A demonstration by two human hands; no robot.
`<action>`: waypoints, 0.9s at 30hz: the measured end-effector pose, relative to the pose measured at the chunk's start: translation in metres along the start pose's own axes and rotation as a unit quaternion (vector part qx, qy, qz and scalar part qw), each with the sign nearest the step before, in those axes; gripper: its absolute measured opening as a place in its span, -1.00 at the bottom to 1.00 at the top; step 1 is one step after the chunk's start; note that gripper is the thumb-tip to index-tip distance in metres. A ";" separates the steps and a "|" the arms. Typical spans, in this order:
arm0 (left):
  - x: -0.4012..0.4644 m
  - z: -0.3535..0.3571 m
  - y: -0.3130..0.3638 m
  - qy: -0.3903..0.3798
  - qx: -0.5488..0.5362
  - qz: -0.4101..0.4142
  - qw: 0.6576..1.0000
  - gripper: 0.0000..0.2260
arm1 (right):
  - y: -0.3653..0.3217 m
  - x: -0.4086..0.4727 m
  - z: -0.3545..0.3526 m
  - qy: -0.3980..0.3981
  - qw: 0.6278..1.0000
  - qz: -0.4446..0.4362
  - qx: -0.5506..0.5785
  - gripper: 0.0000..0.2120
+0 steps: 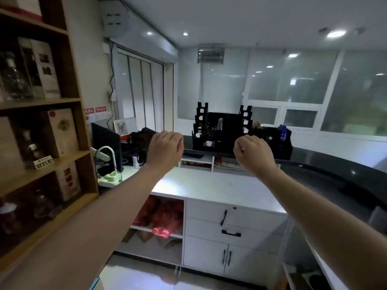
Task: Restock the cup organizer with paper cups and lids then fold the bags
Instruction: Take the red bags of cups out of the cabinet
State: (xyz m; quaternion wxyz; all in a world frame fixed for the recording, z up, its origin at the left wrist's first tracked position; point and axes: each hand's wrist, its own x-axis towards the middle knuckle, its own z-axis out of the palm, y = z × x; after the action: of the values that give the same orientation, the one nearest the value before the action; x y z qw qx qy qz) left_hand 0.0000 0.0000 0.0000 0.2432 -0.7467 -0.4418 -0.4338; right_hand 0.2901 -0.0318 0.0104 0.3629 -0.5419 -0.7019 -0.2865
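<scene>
The black cup organizer (pixel 222 130) stands on the dark upper counter (pixel 335 172), with a few white cups or lids showing in its slots. Both my arms are stretched forward at chest height. My left hand (pixel 165 148) hangs in the air to the left of the organizer, fingers curled downward, holding nothing. My right hand (pixel 254 152) hovers in front of the organizer's right side, fingers also curled in, nothing in it. A dark bag (pixel 142 139) lies on the counter left of the organizer. A black box with a blue item (pixel 282 141) sits right of it.
A white lower counter (pixel 209 185) with drawers and cabinet doors lies below my hands. Red bags (pixel 161 214) fill its open shelf. A wooden shelf unit (pixel 41 122) with boxes and bottles stands at the left. A monitor and a green power strip (pixel 109 177) sit beside it.
</scene>
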 end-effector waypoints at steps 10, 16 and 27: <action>-0.053 0.082 -0.040 -0.058 0.084 -0.096 0.990 -0.82 | 0.005 0.004 0.142 -0.103 0.983 -0.056 0.138 -0.82; -0.098 0.095 -0.080 -0.101 0.141 -0.131 0.976 -0.85 | -0.034 -0.001 0.226 -0.145 0.962 -0.079 0.216 -0.84; -0.193 0.173 -0.204 -0.178 0.119 -0.235 0.948 -0.82 | -0.113 -0.035 0.407 -0.269 0.932 -0.047 0.238 -0.84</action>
State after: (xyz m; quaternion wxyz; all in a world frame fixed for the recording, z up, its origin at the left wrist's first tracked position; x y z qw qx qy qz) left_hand -0.1482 0.1427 -0.2576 0.1390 -0.6523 -0.6895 -0.2825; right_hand 0.1052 0.2447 -0.2519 0.2656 -0.4628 -0.8453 0.0287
